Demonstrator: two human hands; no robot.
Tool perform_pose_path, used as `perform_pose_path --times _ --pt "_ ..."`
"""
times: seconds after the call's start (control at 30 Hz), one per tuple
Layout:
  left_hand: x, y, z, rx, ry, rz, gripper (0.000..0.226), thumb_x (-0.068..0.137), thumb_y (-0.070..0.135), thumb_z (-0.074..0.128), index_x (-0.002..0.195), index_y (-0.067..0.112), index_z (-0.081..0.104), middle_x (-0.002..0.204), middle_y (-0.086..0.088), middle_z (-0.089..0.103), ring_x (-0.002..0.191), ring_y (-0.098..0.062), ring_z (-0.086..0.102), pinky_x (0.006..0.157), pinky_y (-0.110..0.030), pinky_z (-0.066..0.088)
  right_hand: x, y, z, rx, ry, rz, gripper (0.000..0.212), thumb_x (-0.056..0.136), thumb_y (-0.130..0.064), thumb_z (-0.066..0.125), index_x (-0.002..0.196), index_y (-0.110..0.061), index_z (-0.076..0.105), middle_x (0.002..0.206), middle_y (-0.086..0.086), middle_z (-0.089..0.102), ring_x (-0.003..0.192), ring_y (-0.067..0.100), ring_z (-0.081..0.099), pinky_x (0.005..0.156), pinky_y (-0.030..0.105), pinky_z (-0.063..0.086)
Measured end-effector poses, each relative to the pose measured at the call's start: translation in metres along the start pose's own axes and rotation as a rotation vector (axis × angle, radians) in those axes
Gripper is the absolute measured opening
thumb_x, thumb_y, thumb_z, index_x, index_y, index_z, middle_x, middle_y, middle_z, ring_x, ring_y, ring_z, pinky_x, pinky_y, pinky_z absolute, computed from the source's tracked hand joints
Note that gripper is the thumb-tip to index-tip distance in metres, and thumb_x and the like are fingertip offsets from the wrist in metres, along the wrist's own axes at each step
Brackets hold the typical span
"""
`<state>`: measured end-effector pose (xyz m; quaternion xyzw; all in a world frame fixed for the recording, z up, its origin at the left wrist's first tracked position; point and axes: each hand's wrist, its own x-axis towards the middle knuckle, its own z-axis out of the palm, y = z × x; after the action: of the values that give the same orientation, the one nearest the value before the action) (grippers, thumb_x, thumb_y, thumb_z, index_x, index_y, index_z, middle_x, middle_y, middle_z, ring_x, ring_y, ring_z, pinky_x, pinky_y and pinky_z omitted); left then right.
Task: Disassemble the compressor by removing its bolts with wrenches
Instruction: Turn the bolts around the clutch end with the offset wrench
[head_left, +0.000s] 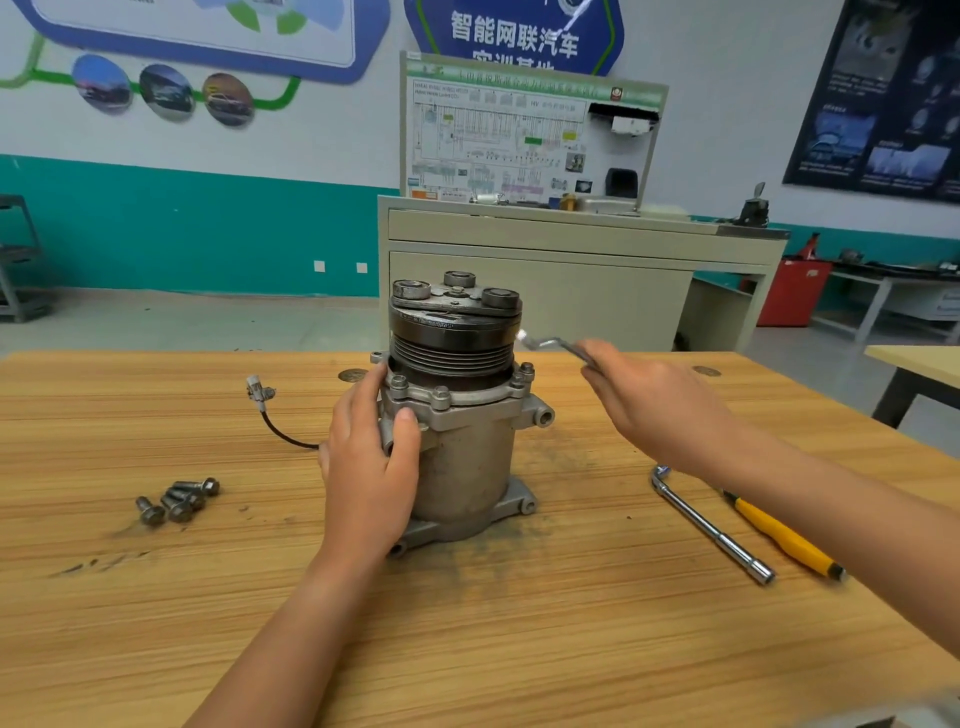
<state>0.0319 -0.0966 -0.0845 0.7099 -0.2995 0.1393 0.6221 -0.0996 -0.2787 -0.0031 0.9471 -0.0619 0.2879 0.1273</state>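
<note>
Left hand (371, 457), centre frame, wraps the side of the compressor (457, 452): the fingers curl round the grey body's left side and the thumb presses up against the flange. Right hand (654, 405) hangs in the air right of centre, fingers closed on the handle of a wrench (550, 345). The wrench's bright head is blurred and sits just beside the black pulley; whether they touch cannot be told.

The compressor stands upright on the wooden table (467, 649), pulley on top, with flange bolts (441, 397) seated around its collar. Loose bolts (176, 501) lie in a cluster at lower left. A wired connector (260, 395) lies left of the body.

Writing: a blue wall sign (514, 36) at top centre reads 智能网联汽车, with its next line cut off by a diagram board (530, 140) whose print is too small to read.

An L-shaped socket wrench (711, 525) and a yellow-handled tool (784, 535) lie side by side at lower right, under the right forearm. The table's far edge runs just behind the compressor, and bare wood spreads across the bottom centre.
</note>
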Motion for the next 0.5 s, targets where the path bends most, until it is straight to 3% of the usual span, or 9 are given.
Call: perform_pose_path --times 0.1,0.2,0.4,0.5 --pt "-0.001 0.001 0.0 0.0 -0.003 -0.007 0.045 0.086 0.04 0.033 0.129 0.047 0.026 0.129 0.02 0.031 0.124 0.003 0.027 0.113 -0.05 0.023 -0.015 -0.003 -0.005 -0.082 -0.15 0.032 0.039 0.099 -0.03 0.028 0.138 -0.022 0.029 0.073 -0.001 0.058 0.061 0.023 0.054 0.048 0.028 0.032" --pt "-0.001 0.002 -0.001 -0.002 -0.001 -0.005 0.045 0.085 0.04 0.033 0.13 0.045 0.027 0.13 0.019 0.032 0.125 0.002 0.028 0.113 -0.05 0.023 -0.017 -0.006 -0.008 -0.182 -0.187 0.057 0.043 0.1 -0.024 0.028 0.142 -0.025 0.017 0.071 -0.003 0.052 0.06 0.02 0.049 0.045 0.028 0.026" --pt "-0.001 0.002 -0.001 0.005 -0.002 -0.002 0.049 0.085 0.04 0.033 0.134 0.041 0.029 0.131 0.017 0.033 0.132 -0.007 0.03 0.113 -0.05 0.023 -0.004 -0.022 -0.021 -0.32 -0.255 0.101 0.049 0.093 -0.005 0.037 0.137 -0.019 0.022 0.058 -0.003 0.035 0.048 0.015 0.033 0.04 0.027 0.021" --pt "-0.001 0.001 -0.001 0.009 0.001 0.0 0.053 0.085 0.04 0.033 0.138 0.036 0.031 0.131 0.017 0.032 0.132 -0.006 0.029 0.113 -0.05 0.023 0.001 -0.04 -0.033 -0.39 -0.323 0.091 0.038 0.089 -0.001 0.039 0.126 -0.01 0.035 0.056 -0.001 0.032 0.045 0.015 0.028 0.038 0.027 0.019"
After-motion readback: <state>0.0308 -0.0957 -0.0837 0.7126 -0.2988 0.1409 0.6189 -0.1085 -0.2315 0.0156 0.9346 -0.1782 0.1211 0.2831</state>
